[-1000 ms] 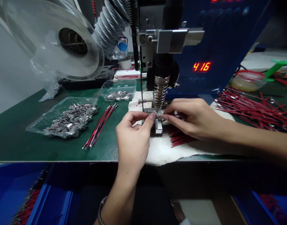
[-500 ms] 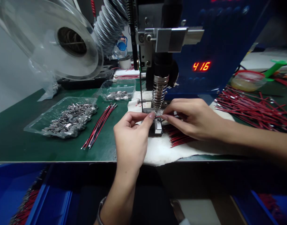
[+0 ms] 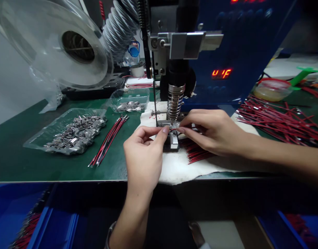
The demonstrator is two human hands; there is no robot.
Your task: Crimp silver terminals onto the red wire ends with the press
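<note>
My left hand [image 3: 143, 155] pinches thumb and forefinger at the small metal die [image 3: 173, 137] under the machine's spring-wound head [image 3: 174, 100]; what it grips is too small to name. From the right, my right hand [image 3: 213, 129] pinches a thin red wire [image 3: 174, 129] at the same spot. The fingertips of both hands nearly touch. A bunch of short red wires [image 3: 196, 152] lies on the white cloth [image 3: 179, 166] under my right hand.
A clear tray of small metal parts [image 3: 67, 133] and a bundle of red-black wires [image 3: 108, 140] lie left on the green mat. A smaller tray [image 3: 130, 102] sits behind. Many red wires [image 3: 280, 121] are heaped at the right. Blue bins [image 3: 55, 228] stand below the table edge.
The red digits on the machine's display have gone from 416 to a half-formed figure. Both hands hold their pinch at the die; the view has shifted slightly.
</note>
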